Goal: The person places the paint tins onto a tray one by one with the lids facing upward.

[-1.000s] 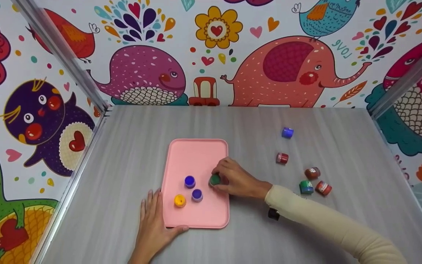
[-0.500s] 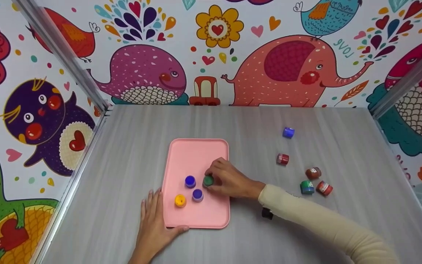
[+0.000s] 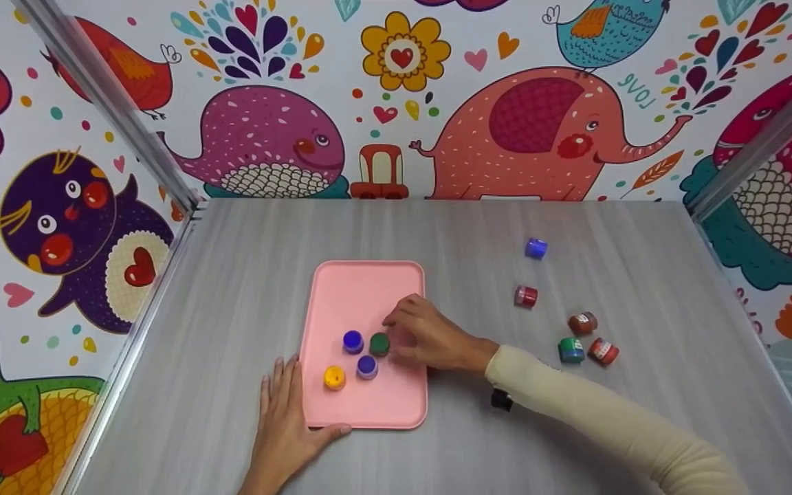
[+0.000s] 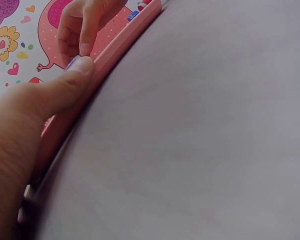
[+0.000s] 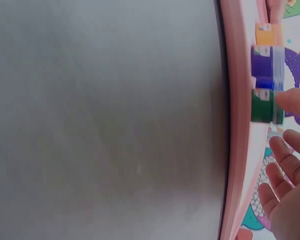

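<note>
My left hand (image 3: 282, 419) lies along the left side of the pink tray (image 3: 368, 289), fingers straight, its thumb at the near edge. On the tray stand a yellow paint jar (image 3: 334, 377), two blue-purple paint jars (image 3: 353, 342) and a green paint jar (image 3: 379, 344). Just right of the green jar is my right hand (image 3: 437, 338), its fingers spread and relaxed with nothing gripped. The right wrist view shows the thumb close by the green jar's lid (image 5: 278, 109). In the left wrist view the left thumb (image 4: 72, 82) rests against the tray rim.
Right of the tray, several more jars lie on the grey table (image 3: 231, 275): a blue one (image 3: 536, 248), a dark red one (image 3: 526, 296), a brown one (image 3: 582, 322), a green one (image 3: 571, 350) and a red one (image 3: 603, 351). Patterned walls surround the table.
My right hand has slid the green jar left across the tray, close to the blue-purple jars, and let go of it. The left hand keeps its place at the tray.
</note>
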### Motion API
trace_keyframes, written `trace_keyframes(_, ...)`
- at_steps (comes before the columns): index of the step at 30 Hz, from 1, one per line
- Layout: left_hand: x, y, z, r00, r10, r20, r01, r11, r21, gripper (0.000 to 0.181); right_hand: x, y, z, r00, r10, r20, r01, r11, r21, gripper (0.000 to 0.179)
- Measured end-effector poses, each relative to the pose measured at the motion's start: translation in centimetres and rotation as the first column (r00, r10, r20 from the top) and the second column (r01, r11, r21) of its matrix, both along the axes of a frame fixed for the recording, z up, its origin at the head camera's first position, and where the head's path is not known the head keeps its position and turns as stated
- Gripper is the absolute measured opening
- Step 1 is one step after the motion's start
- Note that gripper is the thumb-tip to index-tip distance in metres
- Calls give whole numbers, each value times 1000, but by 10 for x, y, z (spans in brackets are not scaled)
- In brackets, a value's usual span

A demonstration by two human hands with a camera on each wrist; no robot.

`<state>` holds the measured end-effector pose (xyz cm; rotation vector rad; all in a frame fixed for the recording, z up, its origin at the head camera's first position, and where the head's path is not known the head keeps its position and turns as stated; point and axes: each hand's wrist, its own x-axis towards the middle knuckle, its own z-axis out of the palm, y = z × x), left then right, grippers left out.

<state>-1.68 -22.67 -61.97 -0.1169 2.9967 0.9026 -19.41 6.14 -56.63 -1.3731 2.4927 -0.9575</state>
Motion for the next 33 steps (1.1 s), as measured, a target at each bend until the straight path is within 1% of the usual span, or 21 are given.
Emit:
trace_keyframes(2,0,0,0,1000,4,-2,-4,1000,1,151,-2,7,3,1000,-15,6,15,1000,-16,40)
trace_keyframes(5,-1,0,-2,1000,5,-15,-5,1000,-8,151,-4,20,5,999,-40,-6,40,998,-47,40)
trace_keyframes(8,0,-1,-2,1000,5,-17,-5,1000,-18,151,-6,34,7,997,-71,-41,67,995,-75,40)
trace_keyframes(12,0,-1,-2,1000,12,14,-12,1000,-14,153,-8,59,5,992,-119,-51,114,989,-96,42)
trace_keyframes(15,0,-1,0,999,11,42,-11,1000,-8,154,-9,82,6,985,-168,-30,164,982,-97,43)
trace_keyframes(18,-3,-1,2,999,5,37,-5,1000,-10,153,-13,106,10,973,-230,-9,228,968,-101,44)
trace_keyframes(20,0,0,2,999,4,38,-3,1000,-14,153,-13,122,10,964,-266,6,265,959,-104,44)
trace_keyframes(22,1,0,3,999,10,42,-9,1000,-23,153,-17,136,12,956,-293,-2,291,951,-106,44)
trace_keyframes(26,2,2,5,997,13,79,-10,999,-36,154,-24,163,14,936,-353,-13,349,930,-111,43)
trace_keyframes(28,2,3,5,996,12,83,-9,999,-39,154,-28,175,17,922,-387,-5,385,917,-106,43)
trace_keyframes(30,1,3,6,996,11,84,-8,999,-44,154,-31,184,18,908,-419,9,419,904,-88,43)
trace_keyframes(33,-2,2,6,997,10,75,-7,999,-43,154,-31,193,19,891,-453,34,454,890,-45,44)
